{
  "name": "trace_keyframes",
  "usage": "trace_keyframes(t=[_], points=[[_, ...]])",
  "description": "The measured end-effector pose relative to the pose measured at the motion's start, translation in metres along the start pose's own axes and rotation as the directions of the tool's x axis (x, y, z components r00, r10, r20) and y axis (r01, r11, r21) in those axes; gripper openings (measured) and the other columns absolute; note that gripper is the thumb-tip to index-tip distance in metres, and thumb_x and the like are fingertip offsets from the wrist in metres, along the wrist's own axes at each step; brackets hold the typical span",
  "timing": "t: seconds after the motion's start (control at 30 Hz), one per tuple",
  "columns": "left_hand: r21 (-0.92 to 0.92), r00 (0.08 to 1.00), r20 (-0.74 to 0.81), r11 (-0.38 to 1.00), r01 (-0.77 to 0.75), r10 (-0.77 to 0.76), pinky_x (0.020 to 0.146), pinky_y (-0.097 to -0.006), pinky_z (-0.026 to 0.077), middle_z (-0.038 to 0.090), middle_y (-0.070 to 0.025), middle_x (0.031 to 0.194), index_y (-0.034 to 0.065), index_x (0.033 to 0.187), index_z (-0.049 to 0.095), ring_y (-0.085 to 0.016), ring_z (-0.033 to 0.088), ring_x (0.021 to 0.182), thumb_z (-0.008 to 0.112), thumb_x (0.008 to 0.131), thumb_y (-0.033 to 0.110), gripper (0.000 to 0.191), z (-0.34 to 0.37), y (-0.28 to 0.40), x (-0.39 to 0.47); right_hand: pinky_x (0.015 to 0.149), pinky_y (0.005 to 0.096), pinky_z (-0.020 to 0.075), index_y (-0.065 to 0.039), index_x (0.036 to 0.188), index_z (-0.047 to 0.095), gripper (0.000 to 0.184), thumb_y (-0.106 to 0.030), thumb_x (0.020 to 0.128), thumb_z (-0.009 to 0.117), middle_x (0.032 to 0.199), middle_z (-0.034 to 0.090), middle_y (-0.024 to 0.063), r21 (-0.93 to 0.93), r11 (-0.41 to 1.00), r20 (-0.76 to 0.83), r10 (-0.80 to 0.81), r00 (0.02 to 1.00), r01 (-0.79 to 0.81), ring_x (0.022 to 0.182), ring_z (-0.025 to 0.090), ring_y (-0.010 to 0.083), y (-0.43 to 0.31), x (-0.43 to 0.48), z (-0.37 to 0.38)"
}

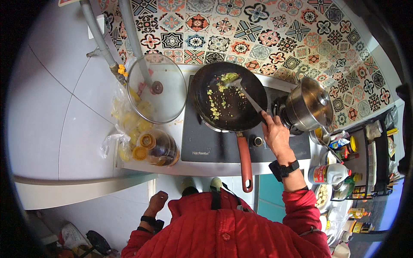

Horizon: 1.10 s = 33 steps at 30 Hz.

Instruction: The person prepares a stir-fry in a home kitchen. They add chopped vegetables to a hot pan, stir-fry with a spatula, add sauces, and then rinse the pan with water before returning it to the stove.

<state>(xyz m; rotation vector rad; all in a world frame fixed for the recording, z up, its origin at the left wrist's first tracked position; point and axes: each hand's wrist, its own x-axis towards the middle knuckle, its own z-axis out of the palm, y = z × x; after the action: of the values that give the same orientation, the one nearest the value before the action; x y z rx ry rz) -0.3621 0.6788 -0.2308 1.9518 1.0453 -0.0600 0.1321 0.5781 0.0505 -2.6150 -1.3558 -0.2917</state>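
My right hand (277, 133) grips the handle of a metal spatula (250, 96). Its blade rests inside a black frying pan (237, 111), against chopped green and yellowish bits (229, 76). More of these bits are scattered over the left side of the pan floor. The pan sits on the left burner of a black gas cooktop (201, 142), and its reddish-brown handle (245, 164) points toward me over the counter's front edge. Down at my left side, away from the counter, my left hand (158, 201) is curled closed, with nothing visible in it.
A lidded steel pot (305, 104) occupies the right burner. Left of the cooktop are a glass lid (158, 88), an oil jug (159, 150) and a plastic bag with yellow items (130, 124). A white bottle (327, 173) and a black rack (369, 161) with jars stand at right.
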Motion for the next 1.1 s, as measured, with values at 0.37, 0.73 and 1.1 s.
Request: trace_keyframes(t=[0.37, 0.73, 1.1], points=[[-0.037, 1.0, 0.022, 0.999, 0.005, -0.005, 0.075, -0.0387, 0.052, 0.068, -0.0126, 0.091, 0.0078, 0.1, 0.063, -0.031, 0.066, 0.086, 0.06, 0.088, 0.025, 0.021, 0.006, 0.019, -0.026, 0.07, 0.0446, 0.0491, -0.007, 0.113, 0.062, 0.029, -0.016, 0.085, 0.061, 0.089, 0.065, 0.0198, 0.229, 0.973, 0.278, -0.052, 0.959, -0.014, 0.079, 0.063, 0.0388, -0.003, -0.062, -0.133], [-0.253, 0.827, -0.557, 0.932, -0.259, 0.079, 0.071, -0.0325, 0.05, 0.06, -0.0097, 0.092, 0.0033, 0.105, 0.052, -0.021, 0.06, 0.08, 0.07, 0.082, 0.011, 0.031, -0.09, 0.178, 0.031, 0.073, 0.0504, 0.0497, -0.013, 0.12, 0.05, 0.031, -0.023, 0.092, 0.053, 0.091, 0.063, 0.0247, 0.257, 0.965, 0.053, 0.049, 0.997, -0.061, 0.082, 0.062, 0.0431, -0.025, 0.004, 0.013], [0.03, 0.686, -0.693, 0.959, -0.282, 0.223, 0.069, -0.037, 0.049, 0.06, -0.0129, 0.092, 0.0011, 0.104, 0.053, -0.029, 0.061, 0.079, 0.069, 0.083, 0.015, 0.03, -0.097, 0.205, 0.036, 0.078, 0.042, 0.0508, -0.01, 0.115, 0.062, 0.031, -0.017, 0.085, 0.062, 0.098, 0.066, 0.0195, 0.343, 0.922, 0.287, 0.08, 0.954, -0.181, 0.088, 0.064, 0.0376, -0.015, -0.039, -0.066]])
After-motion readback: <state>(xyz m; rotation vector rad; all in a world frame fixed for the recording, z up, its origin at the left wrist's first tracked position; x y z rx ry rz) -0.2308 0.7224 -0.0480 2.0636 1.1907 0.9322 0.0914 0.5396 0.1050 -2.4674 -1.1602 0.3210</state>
